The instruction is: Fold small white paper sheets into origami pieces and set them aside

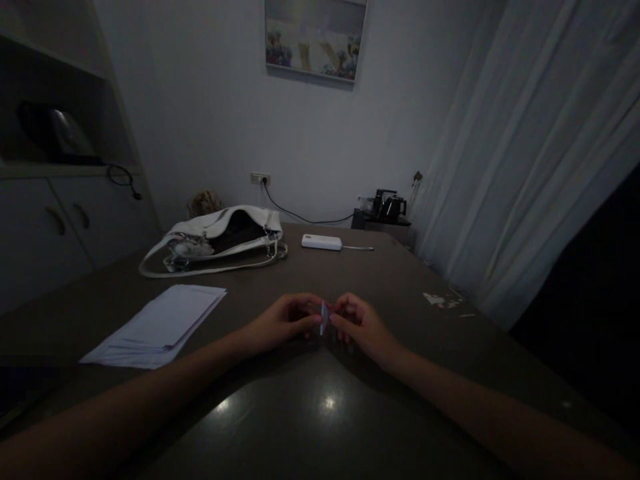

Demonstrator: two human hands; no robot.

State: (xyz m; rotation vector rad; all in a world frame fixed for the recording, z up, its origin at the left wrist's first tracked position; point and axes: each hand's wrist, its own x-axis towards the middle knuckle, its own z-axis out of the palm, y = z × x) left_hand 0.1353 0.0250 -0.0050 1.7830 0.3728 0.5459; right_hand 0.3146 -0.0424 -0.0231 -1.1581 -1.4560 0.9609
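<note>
Between my two hands, just above the dark table, is a small piece of folded white paper point(324, 319), seen nearly edge-on. My left hand point(293, 317) is closed on its left side, thumb in front and fingers behind. From the right, my right hand point(361, 323) pinches the same paper with thumb and fingertips. Its lower fingers curl beneath and are partly in shadow. Left of my hands lies a loose stack of white paper sheets point(165, 317), their edges not lined up.
Farther back on the table point(280, 413) lie a white handbag point(225, 227), gaping at the top, and a white power bank point(321, 242) with a short cable. Pale torn scraps or marks point(443, 301) show at the right. A black kettle point(393, 208) stands beyond the far edge.
</note>
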